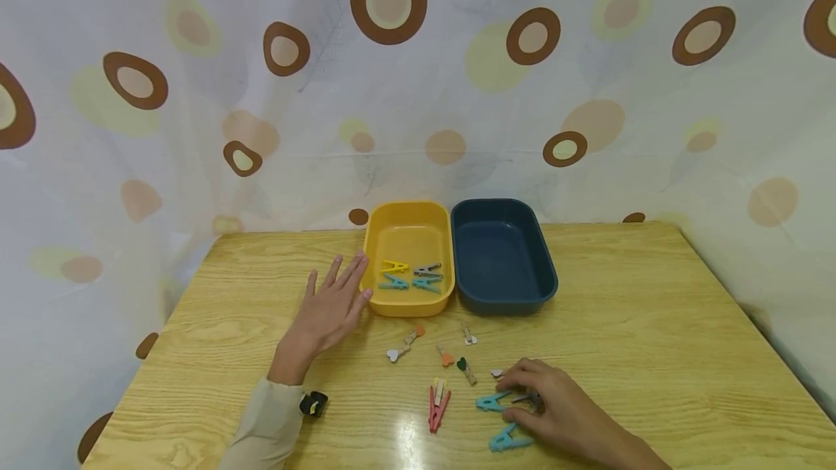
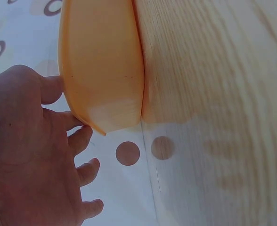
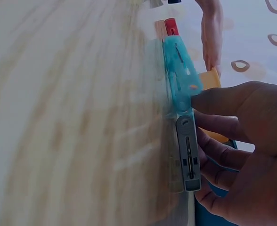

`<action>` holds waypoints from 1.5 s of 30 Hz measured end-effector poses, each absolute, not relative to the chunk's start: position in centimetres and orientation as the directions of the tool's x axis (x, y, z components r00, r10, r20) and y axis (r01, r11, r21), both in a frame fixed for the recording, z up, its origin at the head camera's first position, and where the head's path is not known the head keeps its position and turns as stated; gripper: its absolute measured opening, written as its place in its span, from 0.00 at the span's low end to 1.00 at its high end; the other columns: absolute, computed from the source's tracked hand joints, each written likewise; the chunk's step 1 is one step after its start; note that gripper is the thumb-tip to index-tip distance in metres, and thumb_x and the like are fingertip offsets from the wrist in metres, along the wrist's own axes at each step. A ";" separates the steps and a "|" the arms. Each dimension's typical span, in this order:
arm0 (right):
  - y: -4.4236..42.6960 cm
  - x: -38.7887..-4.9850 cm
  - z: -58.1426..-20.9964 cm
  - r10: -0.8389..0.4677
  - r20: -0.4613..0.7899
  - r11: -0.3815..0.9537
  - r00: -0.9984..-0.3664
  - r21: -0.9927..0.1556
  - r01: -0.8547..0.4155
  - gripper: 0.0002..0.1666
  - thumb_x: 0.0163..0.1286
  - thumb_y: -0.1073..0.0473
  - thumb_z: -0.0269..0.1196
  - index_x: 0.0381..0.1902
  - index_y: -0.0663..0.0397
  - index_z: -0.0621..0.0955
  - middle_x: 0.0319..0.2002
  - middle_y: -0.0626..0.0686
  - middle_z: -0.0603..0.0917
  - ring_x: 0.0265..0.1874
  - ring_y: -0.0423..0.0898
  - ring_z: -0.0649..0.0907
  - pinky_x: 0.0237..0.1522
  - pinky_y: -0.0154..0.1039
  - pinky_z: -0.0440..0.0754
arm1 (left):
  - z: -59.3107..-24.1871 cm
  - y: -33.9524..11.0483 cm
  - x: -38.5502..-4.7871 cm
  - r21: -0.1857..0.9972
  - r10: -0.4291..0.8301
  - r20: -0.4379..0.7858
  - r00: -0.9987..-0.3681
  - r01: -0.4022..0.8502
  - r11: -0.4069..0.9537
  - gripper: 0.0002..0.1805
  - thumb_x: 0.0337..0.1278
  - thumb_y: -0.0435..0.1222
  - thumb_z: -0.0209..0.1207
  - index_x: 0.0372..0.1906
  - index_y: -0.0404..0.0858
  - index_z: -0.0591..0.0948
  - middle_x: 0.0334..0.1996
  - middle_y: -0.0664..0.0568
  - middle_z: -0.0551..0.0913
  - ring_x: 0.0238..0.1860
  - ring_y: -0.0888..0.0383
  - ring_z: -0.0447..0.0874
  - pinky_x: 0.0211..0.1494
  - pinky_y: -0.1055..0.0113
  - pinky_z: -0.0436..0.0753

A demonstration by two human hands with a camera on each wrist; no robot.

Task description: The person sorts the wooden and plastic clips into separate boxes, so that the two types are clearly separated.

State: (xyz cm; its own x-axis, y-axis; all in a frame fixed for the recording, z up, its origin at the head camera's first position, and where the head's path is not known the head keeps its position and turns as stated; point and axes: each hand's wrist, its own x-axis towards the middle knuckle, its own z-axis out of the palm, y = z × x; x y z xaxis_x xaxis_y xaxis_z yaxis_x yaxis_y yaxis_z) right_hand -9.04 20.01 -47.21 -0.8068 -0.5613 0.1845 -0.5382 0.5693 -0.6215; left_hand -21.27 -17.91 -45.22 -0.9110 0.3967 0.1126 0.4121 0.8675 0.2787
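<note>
My left hand (image 1: 329, 314) rests against the left rim of a yellow tray (image 1: 408, 308), its fingers mostly extended. In the left wrist view the thumb and index finger touch that rim. My right hand (image 1: 562, 405) is low over the table, with thumb and fingers spread about a grey clothespin (image 3: 189, 155). Beside the thumb lies a light-blue clothespin (image 1: 490, 402); in the right wrist view the thumb tip meets or overlaps its end. A second light-blue clothespin (image 1: 509, 439) lies nearer the front. Whether the fingers behind the grey clothespin touch it is hidden.
Several clothespins, yellow, grey and blue (image 1: 394, 282), lie in the yellow tray. A dark blue tray (image 1: 503, 306) adjoins it. Small heart-topped wooden clips (image 1: 466, 370) are scattered in front. A red clothespin (image 1: 438, 410) lies with a small wooden clip. A patterned cloth (image 1: 418, 107) hangs behind.
</note>
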 end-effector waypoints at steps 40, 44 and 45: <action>18.2 -11.1 -45.6 -0.399 0.388 0.588 -0.830 -0.587 -0.557 0.13 0.63 0.60 0.76 0.45 0.45 0.87 0.41 0.39 0.86 0.37 0.40 0.84 0.36 0.41 0.85 | -45.4 -17.9 -21.4 0.277 0.397 0.124 -0.909 0.416 0.866 0.34 0.84 0.52 0.37 0.83 0.42 0.52 0.83 0.52 0.48 0.82 0.45 0.40 0.76 0.31 0.43; 18.0 -11.6 -45.3 -0.386 0.396 0.593 -0.833 -0.585 -0.553 0.14 0.62 0.60 0.77 0.45 0.47 0.87 0.42 0.39 0.87 0.38 0.42 0.85 0.37 0.42 0.85 | -45.4 -17.9 -21.4 0.278 0.393 0.127 -0.911 0.413 0.867 0.34 0.84 0.52 0.38 0.83 0.42 0.52 0.83 0.52 0.49 0.82 0.43 0.42 0.76 0.31 0.42; 17.9 -11.7 -45.2 -0.387 0.405 0.594 -0.828 -0.577 -0.560 0.15 0.61 0.61 0.77 0.45 0.47 0.87 0.42 0.39 0.87 0.38 0.42 0.85 0.40 0.44 0.86 | -45.4 -17.9 -21.4 0.278 0.392 0.126 -0.911 0.412 0.868 0.34 0.84 0.52 0.38 0.83 0.42 0.52 0.83 0.52 0.49 0.82 0.43 0.42 0.77 0.31 0.42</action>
State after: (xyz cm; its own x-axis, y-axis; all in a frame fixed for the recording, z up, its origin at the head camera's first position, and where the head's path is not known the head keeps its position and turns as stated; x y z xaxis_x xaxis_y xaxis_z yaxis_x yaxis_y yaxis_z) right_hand -11.73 17.91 -45.21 -0.8282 -0.3870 0.4054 -0.5602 0.5940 -0.5773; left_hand -21.36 -17.87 -45.37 -0.9113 0.3919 0.1261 0.4117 0.8678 0.2782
